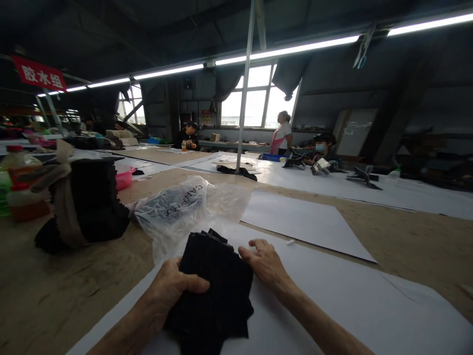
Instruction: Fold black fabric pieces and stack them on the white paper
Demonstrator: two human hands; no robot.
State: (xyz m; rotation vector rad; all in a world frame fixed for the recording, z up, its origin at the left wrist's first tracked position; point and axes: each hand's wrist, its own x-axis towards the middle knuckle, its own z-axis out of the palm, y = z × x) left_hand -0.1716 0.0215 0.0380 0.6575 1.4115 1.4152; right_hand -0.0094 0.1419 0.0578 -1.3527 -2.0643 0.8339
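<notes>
A thick stack of black fabric pieces is held over the white sheet, its edges uneven and fanned. My left hand grips the stack's left side, thumb lying across the top piece and fingers hidden beneath. At the upper right edge of the stack is my right hand, its fingers apart and its thumb tip close to the black pieces; whether it touches them I cannot tell. Just beyond lies a crumpled clear plastic bag with dark lettering.
A strapped bundle of black pieces stands at left, beside bottles of amber liquid and a pink basin. Another white sheet lies ahead. A metal pole rises from the table. Several people are farther back.
</notes>
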